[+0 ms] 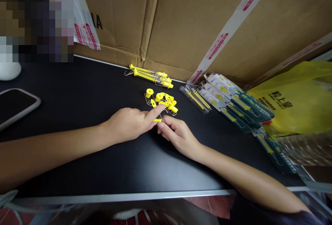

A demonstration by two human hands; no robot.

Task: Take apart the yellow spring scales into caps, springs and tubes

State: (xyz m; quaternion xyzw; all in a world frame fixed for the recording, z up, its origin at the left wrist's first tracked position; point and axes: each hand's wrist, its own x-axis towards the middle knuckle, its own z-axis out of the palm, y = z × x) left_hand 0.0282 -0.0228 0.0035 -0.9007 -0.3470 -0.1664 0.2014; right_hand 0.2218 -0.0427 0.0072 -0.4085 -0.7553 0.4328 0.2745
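Note:
My left hand [132, 123] is closed on a small yellow plastic piece [157, 120], its index finger stretched over the loose parts. Fingertip to fingertip with it, my right hand [178, 133] pinches a thin metal wire [161, 117] at the end of that piece. The fingers partly hide where wire and plastic meet. Just beyond my hands lies a pile of yellow plastic parts [159, 97] with bent metal wires among them. Farther back, several slim yellow tools with clear tubes and wire hooks [147, 75] lie side by side.
Clear plastic tubes with yellow strips [195, 97] and several printed retail packs [228, 102] lie to the right, beside a yellow bag [298, 97]. Large cardboard boxes [181, 24] wall off the table's back. A phone [18, 105] rests at left on the black table [103, 169].

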